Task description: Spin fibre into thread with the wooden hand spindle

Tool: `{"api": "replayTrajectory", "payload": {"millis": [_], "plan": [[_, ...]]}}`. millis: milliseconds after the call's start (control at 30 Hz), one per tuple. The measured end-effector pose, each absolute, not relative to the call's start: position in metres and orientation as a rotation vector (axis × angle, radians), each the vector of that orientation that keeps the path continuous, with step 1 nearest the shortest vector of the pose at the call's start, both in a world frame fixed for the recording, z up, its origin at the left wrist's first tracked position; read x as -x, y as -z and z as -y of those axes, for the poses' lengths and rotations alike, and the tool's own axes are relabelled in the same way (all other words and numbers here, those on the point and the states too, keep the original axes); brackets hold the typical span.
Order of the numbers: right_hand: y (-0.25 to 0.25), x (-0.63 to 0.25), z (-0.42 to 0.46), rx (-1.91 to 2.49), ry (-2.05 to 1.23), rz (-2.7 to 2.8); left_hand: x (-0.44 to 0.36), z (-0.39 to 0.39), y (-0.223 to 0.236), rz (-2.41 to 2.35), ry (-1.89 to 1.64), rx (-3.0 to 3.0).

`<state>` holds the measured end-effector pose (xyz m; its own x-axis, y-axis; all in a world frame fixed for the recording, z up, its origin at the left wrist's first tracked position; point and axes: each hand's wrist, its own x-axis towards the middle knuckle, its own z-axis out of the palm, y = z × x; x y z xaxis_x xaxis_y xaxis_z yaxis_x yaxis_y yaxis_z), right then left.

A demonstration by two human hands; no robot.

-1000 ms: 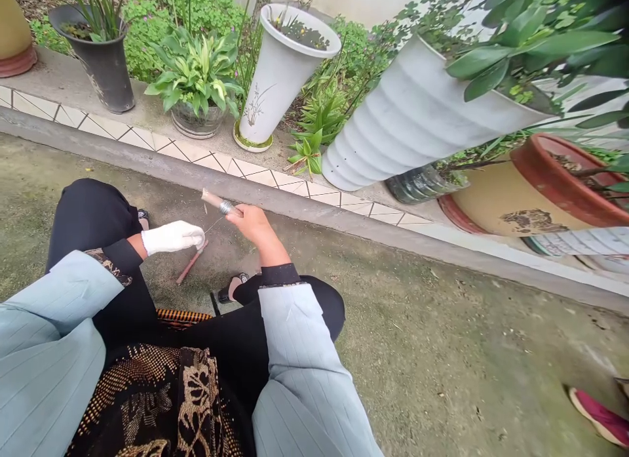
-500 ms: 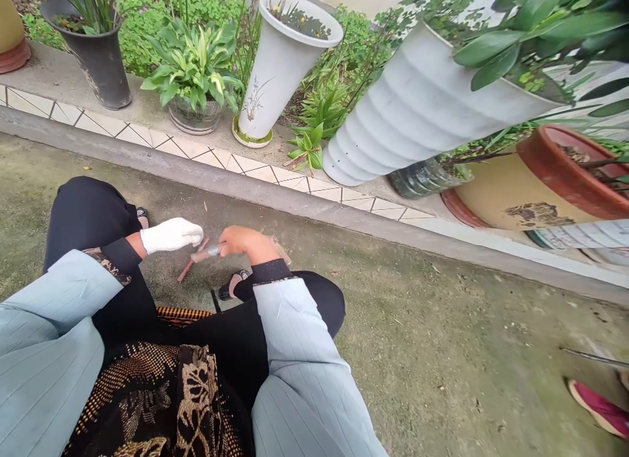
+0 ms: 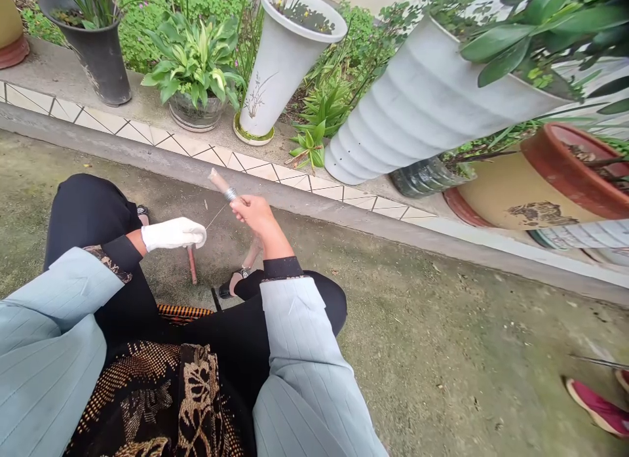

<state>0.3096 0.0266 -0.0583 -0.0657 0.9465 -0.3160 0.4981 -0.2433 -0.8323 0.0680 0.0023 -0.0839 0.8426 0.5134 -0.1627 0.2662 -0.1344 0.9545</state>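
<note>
I sit on mossy concrete with my knees up. My left hand (image 3: 173, 234), in a white glove, is closed around the top of a reddish stick (image 3: 191, 265) that stands nearly upright on the ground. My bare right hand (image 3: 253, 213) is raised and closed on a knife (image 3: 222, 186) with a pale wooden handle and a metal collar; the handle points up and to the left. A thin blade or sliver runs from the right hand down toward the gloved fingers.
A tiled kerb (image 3: 275, 176) runs across ahead, lined with pots: a dark pot (image 3: 95, 47), a leafy plant (image 3: 195, 67), a tall white vase (image 3: 282, 60), a large ribbed white pot (image 3: 422, 103) and a terracotta pot (image 3: 540, 181). Someone else's pink shoe (image 3: 597, 406) lies at right.
My right hand, low beside the stick half a second ago, has swung back up with the knife. The stick now stands more upright under my gloved hand.
</note>
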Motion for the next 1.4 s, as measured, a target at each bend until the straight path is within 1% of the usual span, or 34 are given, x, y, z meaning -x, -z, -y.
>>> {"api": "replayTrajectory", "payload": {"millis": [167,200,267,333,400,467,500,533,567,633,700,733,800,900,967,1000,1067,1133,1200,1267,1333,1400], "plan": [[0.063,-0.296,-0.024,2.083,-0.764,2.169,-0.068,-0.004,0.085,-0.583,-0.205,-1.884],[0.064,-0.292,-0.023,2.111,-0.725,2.279,-0.068,-0.005,0.086,-0.580,-0.194,-1.920],[0.067,-0.284,-0.019,2.117,-0.756,2.502,-0.068,-0.005,0.086,-0.590,-0.183,-1.976],[0.069,-0.279,-0.015,1.990,-0.970,2.728,-0.067,-0.005,0.085,-0.622,-0.184,-1.997],[0.066,-0.278,-0.010,1.703,-1.462,2.842,-0.066,-0.007,0.082,-0.683,-0.202,-1.982],[0.057,-0.284,-0.007,1.268,-1.980,2.710,-0.064,-0.009,0.080,-0.749,-0.245,-1.939],[0.051,-0.289,-0.006,1.079,-2.138,2.546,-0.063,-0.010,0.079,-0.775,-0.284,-1.903],[0.044,-0.295,-0.006,0.937,-2.147,2.365,-0.063,-0.011,0.079,-0.793,-0.328,-1.855],[0.037,-0.302,-0.006,0.912,-2.078,2.131,-0.062,-0.012,0.079,-0.807,-0.372,-1.800],[0.028,-0.314,-0.010,0.974,-1.811,1.664,-0.062,-0.013,0.079,-0.817,-0.420,-1.710],[0.028,-0.323,-0.017,1.121,-1.555,1.393,-0.063,-0.012,0.081,-0.811,-0.383,-1.688],[0.031,-0.325,-0.020,1.247,-1.458,1.346,-0.064,-0.010,0.082,-0.788,-0.335,-1.703],[0.041,-0.323,-0.026,1.574,-1.281,1.442,-0.066,-0.007,0.082,-0.706,-0.238,-1.754],[0.058,-0.311,-0.028,1.990,-0.909,1.908,-0.068,-0.005,0.081,-0.589,-0.172,-1.816],[0.064,-0.299,-0.025,2.094,-0.775,2.244,-0.067,-0.006,0.079,-0.611,-0.187,-1.830],[0.065,-0.294,-0.022,2.104,-0.791,2.390,-0.065,-0.007,0.077,-0.650,-0.206,-1.835],[0.066,-0.284,-0.016,2.018,-0.952,2.634,-0.062,-0.010,0.076,-0.751,-0.255,-1.857],[0.064,-0.278,-0.011,1.801,-1.219,2.788,-0.059,-0.012,0.076,-0.833,-0.301,-1.873],[0.060,-0.276,-0.007,1.524,-1.552,2.819,-0.058,-0.014,0.077,-0.891,-0.337,-1.863],[0.055,-0.276,-0.005,1.269,-1.815,2.752,-0.057,-0.015,0.079,-0.942,-0.363,-1.839],[0.049,-0.278,-0.004,1.122,-1.931,2.657,-0.058,-0.017,0.082,-0.987,-0.380,-1.826],[0.042,-0.281,-0.004,1.078,-1.966,2.582,-0.059,-0.019,0.085,-1.015,-0.397,-1.829]]}}
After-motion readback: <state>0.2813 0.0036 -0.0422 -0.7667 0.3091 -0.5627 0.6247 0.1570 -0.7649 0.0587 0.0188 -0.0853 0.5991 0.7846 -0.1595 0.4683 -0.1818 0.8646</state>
